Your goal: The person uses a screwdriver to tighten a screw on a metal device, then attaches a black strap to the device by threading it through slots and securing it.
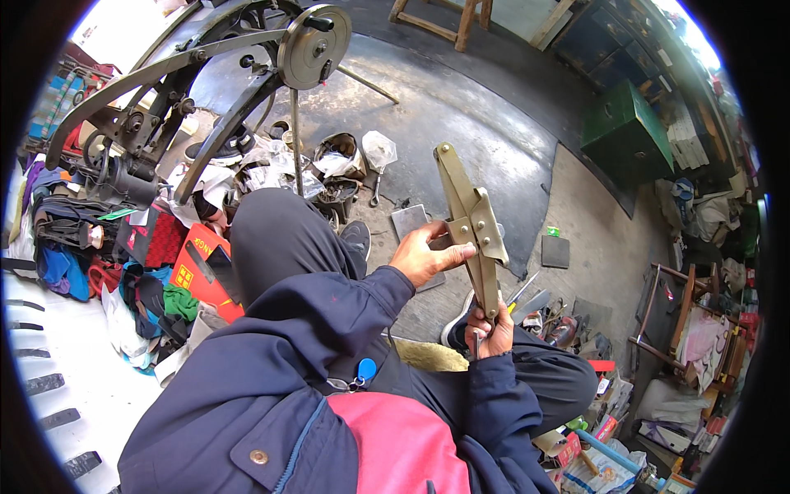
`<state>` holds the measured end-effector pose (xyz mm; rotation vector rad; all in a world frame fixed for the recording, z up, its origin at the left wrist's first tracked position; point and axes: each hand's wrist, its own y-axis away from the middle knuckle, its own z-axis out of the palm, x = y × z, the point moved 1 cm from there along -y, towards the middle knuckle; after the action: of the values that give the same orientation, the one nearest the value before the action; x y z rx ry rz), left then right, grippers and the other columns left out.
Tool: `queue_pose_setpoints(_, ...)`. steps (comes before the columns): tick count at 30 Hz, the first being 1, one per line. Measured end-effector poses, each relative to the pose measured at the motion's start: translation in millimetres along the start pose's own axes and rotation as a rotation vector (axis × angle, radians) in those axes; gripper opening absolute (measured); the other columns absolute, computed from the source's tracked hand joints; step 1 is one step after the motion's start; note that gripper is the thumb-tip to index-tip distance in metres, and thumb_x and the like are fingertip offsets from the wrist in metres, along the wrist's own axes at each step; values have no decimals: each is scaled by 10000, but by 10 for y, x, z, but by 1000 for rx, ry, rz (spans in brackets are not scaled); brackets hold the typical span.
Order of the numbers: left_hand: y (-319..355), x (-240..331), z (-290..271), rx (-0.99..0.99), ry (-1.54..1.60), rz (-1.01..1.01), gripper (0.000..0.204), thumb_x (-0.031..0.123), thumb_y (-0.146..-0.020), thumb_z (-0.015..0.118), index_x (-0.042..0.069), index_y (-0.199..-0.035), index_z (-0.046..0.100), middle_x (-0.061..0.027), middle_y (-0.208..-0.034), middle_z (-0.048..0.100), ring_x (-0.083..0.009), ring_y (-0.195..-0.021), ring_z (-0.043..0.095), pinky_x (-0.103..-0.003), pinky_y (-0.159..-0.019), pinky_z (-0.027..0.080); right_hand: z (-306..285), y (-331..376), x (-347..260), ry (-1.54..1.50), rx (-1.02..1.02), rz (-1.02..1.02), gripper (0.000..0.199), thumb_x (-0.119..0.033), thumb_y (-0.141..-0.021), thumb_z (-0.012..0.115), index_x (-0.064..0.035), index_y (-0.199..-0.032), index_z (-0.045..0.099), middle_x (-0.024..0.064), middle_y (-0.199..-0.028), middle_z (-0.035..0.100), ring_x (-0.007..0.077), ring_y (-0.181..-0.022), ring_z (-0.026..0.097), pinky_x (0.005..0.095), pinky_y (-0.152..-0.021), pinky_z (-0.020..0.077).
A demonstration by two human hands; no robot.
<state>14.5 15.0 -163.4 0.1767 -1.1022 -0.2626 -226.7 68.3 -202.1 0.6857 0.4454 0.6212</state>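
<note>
I see my left hand (pixel 424 257) and right hand (pixel 491 331) both on one thing: a long olive-green metal tool (pixel 473 230), a flat bar with a riveted plate bolted across its middle. It stands nearly upright in front of my lap, its long axis running from my right hand at the bottom up and slightly to the left, ending in a rounded tip with a bolt head. My right fingers are clamped around the lower end, wrapped tight so the bar rises straight out of the fist. My left hand comes in from the left at mid-height; its fingers are extended and pressed together against the left edge of the cross plate, thumb on top, more a pinch or a push than a full wrap. So the plate lies just to the right of my left fingertips, and the left hand is the nearer one to that joint, while the right only anchors the base. Below the tool, beside my shoe (pixel 455 323), a few hand tools (pixel 527 295) lie on the floor (pixel 461 115), and a small dark slab (pixel 555 251) sits further right. A large metal frame with a wheel (pixel 313 45) stands well apart at the upper left.
</note>
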Motion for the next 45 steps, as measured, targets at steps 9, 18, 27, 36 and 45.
queue_pose_setpoints(9, 90, 120, 36, 69, 26, -49, 436, 276, -874, 824, 30, -1214, 702, -73, -1142, 721, -162, -1083, 630, -313, -988, 480, 186, 110, 97, 120, -41, -140, 314, -368, -1011, 610, -55, -1005, 591, 53, -727, 557, 83, -513, 412, 248, -455, 359)
queue_pose_setpoints(18, 416, 526, 281, -166, 204, 337, 664, 159, -908, 797, 63, -1431, 400, -66, -1249, 659, -171, -1181, 600, -364, -1068, 440, 523, 210, 437, -137, -498, 103, 484, -387, -1000, 566, 20, -1261, 551, 46, -752, 521, 59, -529, 417, 229, -464, 402)
queue_pose_setpoints(27, 454, 494, 32, -461, 236, 122, 809, 232, -801, 834, 25, -1478, 441, -112, -1386, 574, -212, -1281, 557, -376, -1087, 438, 413, 309, 808, -212, -548, 394, 501, -439, -986, 573, -12, -1245, 598, 42, -750, 547, 85, -531, 458, 251, -487, 404)
queue_pose_setpoints(36, 480, 351, 392, -98, -276, 226, 1018, 375, -654, 955, 51, -1439, 392, -224, -1265, 647, -336, -1184, 645, -395, -1023, 477, 296, 304, 984, 338, 11, 236, 341, -461, -896, 651, -155, -763, 583, 62, -745, 608, 186, -493, 419, 280, -400, 284)
queue_pose_setpoints(45, 379, 218, 633, -111, -583, 8, 1122, 460, -640, 936, -7, -1487, 369, -267, -1375, 575, -383, -1311, 554, -419, -1112, 413, 119, 319, 1035, 381, -144, 223, 468, -483, -942, 593, -50, -1115, 633, 182, -747, 654, 341, -504, 586, 407, -379, 412)
